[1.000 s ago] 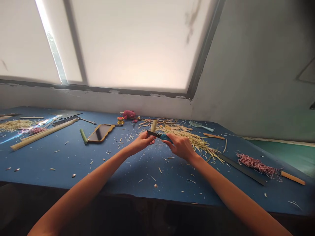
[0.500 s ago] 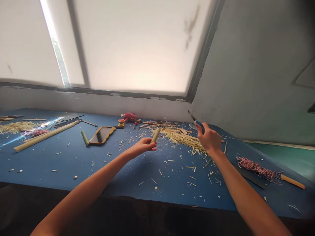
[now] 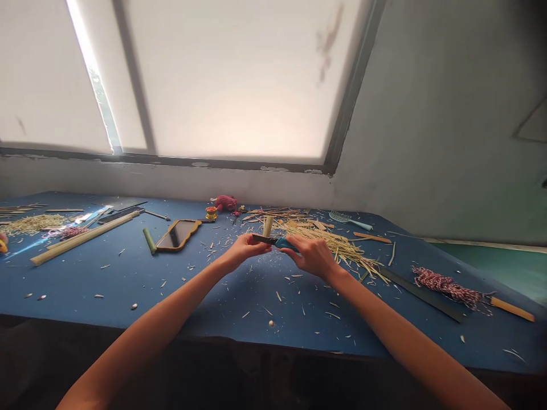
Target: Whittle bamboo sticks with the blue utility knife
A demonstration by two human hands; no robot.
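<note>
Bamboo stick [image 3: 268,226] was held upright, its long axis nearly vertical and slightly tilted, with the upper end left free above the left grip [image 3: 245,251], which was pressed closed around it. A blue-handled knife [image 3: 276,242] was clasped in the right grip [image 3: 311,256], its blade [image 3: 261,239] laid crosswise at the stick's base, pointing left. Shavings [image 3: 333,245] were heaped on the bench [image 3: 85,290] just right of the stick.

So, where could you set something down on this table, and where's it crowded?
Roomiest: the blue tabletop in front of the long bamboo strip, with scattered chips only. Crowded: behind the left hand and right hand, where straw shavings pile.
</note>
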